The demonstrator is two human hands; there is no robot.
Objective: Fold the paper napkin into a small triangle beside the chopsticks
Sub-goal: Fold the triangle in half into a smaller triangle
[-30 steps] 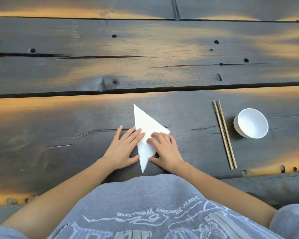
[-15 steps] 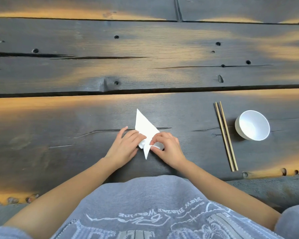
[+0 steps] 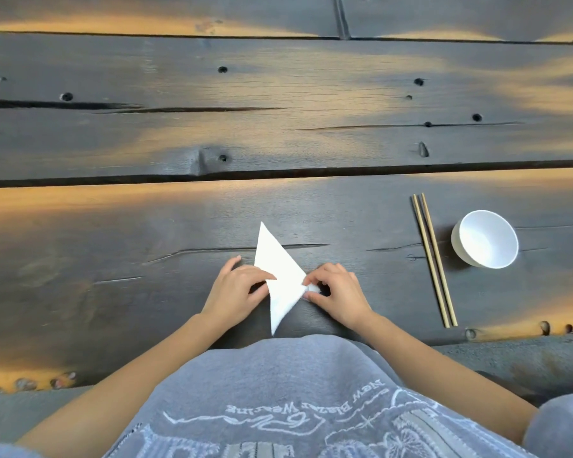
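White napkin (image 3: 280, 279), white bowl (image 3: 485, 239), tan chopsticks (image 3: 434, 259), dark table (image 3: 113, 259).

Matt white paper napkin (image 3: 280, 276), weathered cracked wooden table (image 3: 179, 226), glossy bowl (image 3: 485, 239)

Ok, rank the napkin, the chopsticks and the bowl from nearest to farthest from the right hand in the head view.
1. Napkin: pinched at its right corner by the right hand, just to that hand's left.
2. Chopsticks: lying as a pair on the table to the hand's right, apart from it.
3. Bowl: white, farther right still, beyond the chopsticks.
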